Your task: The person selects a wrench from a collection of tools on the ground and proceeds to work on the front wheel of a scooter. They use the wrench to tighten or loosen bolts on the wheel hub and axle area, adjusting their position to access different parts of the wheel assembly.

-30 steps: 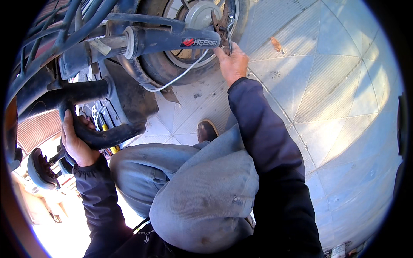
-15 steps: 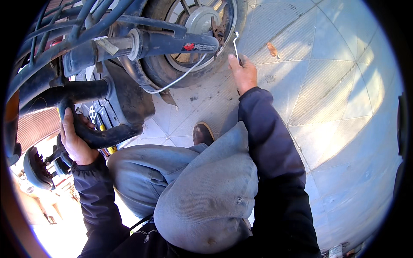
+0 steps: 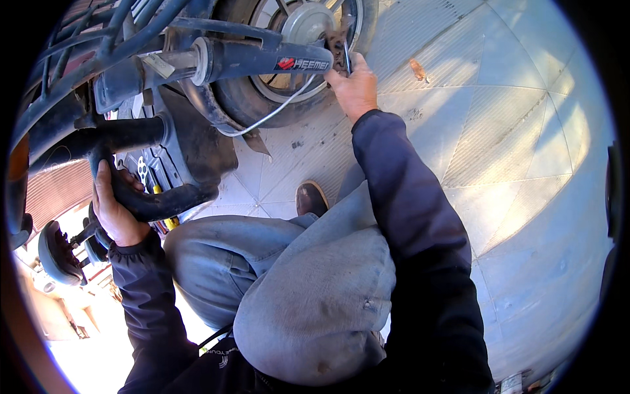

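Note:
My left hand (image 3: 117, 207) is closed around a bent black frame tube (image 3: 167, 205) of a two-wheeled vehicle, its thumb on the near side and fingertips showing inside the bend. At the wheel (image 3: 289, 105), my right hand (image 3: 356, 85) grips a slim silver metal tool with a bent tip (image 3: 347, 54). The tool lies against a rusty brown bracket (image 3: 336, 47) beside the grey hub (image 3: 306, 27); the exact contact is hidden. A dark fork tube (image 3: 262, 58) runs to that bracket, and a whitish cable (image 3: 272, 113) curves below it.
Black rack bars (image 3: 131, 43) fill the upper left. Hand tools with yellow handles (image 3: 172, 222) lie behind the frame tube. My shoe (image 3: 311, 198) rests on the tiled floor (image 3: 492, 144), where a dry brown leaf (image 3: 417, 69) lies. A dark rounded part (image 3: 58, 255) juts out at the left.
My right hand has moved up and left, bringing the bent-tip tool from above the floor to the rusty bracket at the hub. My left hand has kept its grip on the tube.

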Demonstrator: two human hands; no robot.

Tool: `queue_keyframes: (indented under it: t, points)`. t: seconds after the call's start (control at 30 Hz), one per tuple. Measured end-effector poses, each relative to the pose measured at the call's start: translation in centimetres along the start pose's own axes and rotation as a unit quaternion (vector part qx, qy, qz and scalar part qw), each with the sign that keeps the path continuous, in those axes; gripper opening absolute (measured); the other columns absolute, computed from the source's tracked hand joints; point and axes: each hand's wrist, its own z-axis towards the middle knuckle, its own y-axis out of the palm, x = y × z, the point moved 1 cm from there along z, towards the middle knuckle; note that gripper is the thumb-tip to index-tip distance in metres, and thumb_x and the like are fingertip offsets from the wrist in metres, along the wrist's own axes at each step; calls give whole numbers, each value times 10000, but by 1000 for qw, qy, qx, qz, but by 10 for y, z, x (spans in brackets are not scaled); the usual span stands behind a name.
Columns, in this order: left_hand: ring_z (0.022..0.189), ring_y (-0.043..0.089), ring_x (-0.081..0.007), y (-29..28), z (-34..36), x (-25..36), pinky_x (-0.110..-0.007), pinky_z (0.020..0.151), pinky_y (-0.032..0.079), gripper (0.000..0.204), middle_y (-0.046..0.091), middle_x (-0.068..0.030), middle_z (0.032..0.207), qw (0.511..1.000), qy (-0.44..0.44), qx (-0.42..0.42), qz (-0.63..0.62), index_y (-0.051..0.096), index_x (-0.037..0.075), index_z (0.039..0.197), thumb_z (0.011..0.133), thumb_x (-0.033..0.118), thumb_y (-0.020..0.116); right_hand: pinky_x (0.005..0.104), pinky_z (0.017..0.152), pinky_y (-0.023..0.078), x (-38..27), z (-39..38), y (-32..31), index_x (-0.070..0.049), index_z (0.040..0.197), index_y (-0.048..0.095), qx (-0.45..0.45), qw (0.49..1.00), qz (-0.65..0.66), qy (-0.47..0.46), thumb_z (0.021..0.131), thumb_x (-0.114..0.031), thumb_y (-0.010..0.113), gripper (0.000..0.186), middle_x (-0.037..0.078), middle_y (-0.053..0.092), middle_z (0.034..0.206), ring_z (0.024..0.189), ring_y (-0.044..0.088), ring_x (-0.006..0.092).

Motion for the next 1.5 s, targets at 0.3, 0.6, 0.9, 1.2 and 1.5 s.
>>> queue_keyframes:
  t: [0.3,0.6,0.9,1.2,1.5]
  points:
    - [571,564,-145,-5,5,-4,-241,560,476,347,575,-66,686,1000,-6,-2,-3,596,11,1041,916,334,596,371,677,521,28,-20,-35,11,988,614,142,982,-122,23,745,-258,770,395,139,684,789,713,674,242]
    - [541,536,-108,3,-1,1,-209,508,443,297,543,-16,674,1000,5,15,-3,589,63,896,890,356,634,347,618,495,52,-53,-103,-11,1023,637,100,979,-163,73,872,-226,654,264,131,669,802,690,645,207]
    - [529,536,-111,7,-2,3,-214,517,453,301,548,-18,665,1000,-2,19,-16,588,58,902,875,350,657,238,472,378,-1,-48,-53,-40,909,635,-143,934,268,187,997,-332,496,335,3,537,635,507,464,77]
    - [552,549,-112,2,-1,0,-218,531,462,311,555,-21,686,1000,-1,12,-16,599,54,933,881,355,656,236,484,374,-1,-42,-35,-37,905,614,-172,903,328,216,1008,-336,472,347,11,544,648,524,466,83]
    - [554,550,-106,2,0,0,-210,527,457,313,558,-19,681,1000,11,12,-5,607,51,937,894,359,639,254,498,447,9,-39,-24,-19,953,598,-174,906,326,205,1004,-367,478,371,39,587,688,527,539,113]
